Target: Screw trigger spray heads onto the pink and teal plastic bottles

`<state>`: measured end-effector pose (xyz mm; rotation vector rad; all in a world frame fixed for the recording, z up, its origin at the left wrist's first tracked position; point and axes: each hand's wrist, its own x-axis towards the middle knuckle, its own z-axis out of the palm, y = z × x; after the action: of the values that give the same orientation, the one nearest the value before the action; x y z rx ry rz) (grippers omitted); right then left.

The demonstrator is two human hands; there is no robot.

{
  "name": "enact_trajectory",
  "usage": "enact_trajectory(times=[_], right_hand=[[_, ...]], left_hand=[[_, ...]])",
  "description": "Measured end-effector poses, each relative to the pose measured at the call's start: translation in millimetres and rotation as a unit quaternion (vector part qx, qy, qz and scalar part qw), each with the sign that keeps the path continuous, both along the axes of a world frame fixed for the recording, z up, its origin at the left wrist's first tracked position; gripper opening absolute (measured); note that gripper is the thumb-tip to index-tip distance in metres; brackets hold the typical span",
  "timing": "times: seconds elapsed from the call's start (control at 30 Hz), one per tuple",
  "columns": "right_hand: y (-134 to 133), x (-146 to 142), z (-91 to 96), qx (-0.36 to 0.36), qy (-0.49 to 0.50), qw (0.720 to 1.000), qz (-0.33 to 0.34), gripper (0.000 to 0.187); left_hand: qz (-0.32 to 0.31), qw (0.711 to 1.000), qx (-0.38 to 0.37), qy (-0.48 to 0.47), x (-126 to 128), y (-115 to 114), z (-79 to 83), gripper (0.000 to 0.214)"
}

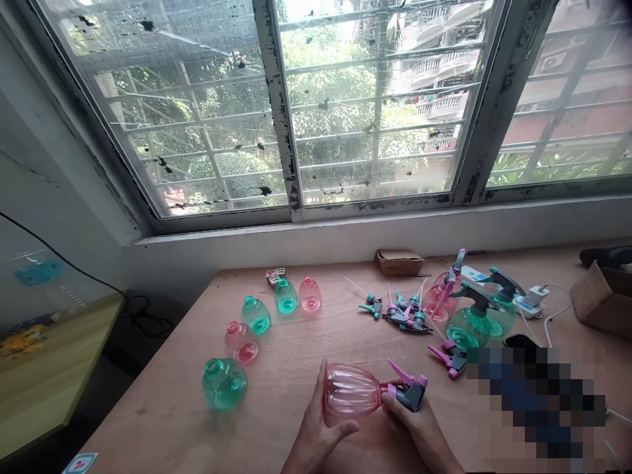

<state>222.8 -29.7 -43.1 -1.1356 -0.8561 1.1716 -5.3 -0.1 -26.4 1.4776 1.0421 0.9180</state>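
Observation:
A clear pink spray bottle (351,390) lies sideways between my two hands, just above the table's front part. My left hand (318,421) cups its base, thumb along the near side. At the neck, the fingers of my right hand (407,415) close around the pink collar below the grey and pink trigger head (411,388). The head sits on the bottle's mouth; whether it is fully screwed down I cannot tell. Right of it lies a loose pink and grey trigger head (451,359).
Left, several open bottles stand in a curved row, from a green bottle (224,385) to a pink bottle (310,295). Beyond my hands lie loose trigger heads (405,313). Assembled green spray bottles (468,324), a power strip (530,303) and a cardboard box (602,299) are right.

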Motion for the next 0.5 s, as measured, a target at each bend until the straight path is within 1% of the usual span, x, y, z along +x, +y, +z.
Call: enact_trajectory(times=[0.1, 0.27, 0.4, 0.5], right_hand=[[-0.3, -0.5, -0.3, 0.004, -0.003, 1.000, 0.000, 0.039], [0.2, 0.1, 0.3, -0.002, -0.004, 1.000, 0.012, 0.037], [1.9, 0.3, -1.5, -0.010, -0.015, 1.000, 0.017, 0.042], [1.9, 0.5, -0.9, -0.013, -0.021, 0.999, 0.029, 0.042]], left_hand=[[0.002, 1.000, -0.006, -0.006, 0.5, 0.9, -4.0, 0.121], [-0.013, 1.000, 0.025, 0.008, 0.9, 2.2, -5.9, 0.112], [-0.008, 1.000, 0.009, -0.008, 0.4, 2.1, -5.3, 0.119], [-0.003, 1.000, -0.002, -0.015, 0.5, 1.9, -2.8, 0.108]])
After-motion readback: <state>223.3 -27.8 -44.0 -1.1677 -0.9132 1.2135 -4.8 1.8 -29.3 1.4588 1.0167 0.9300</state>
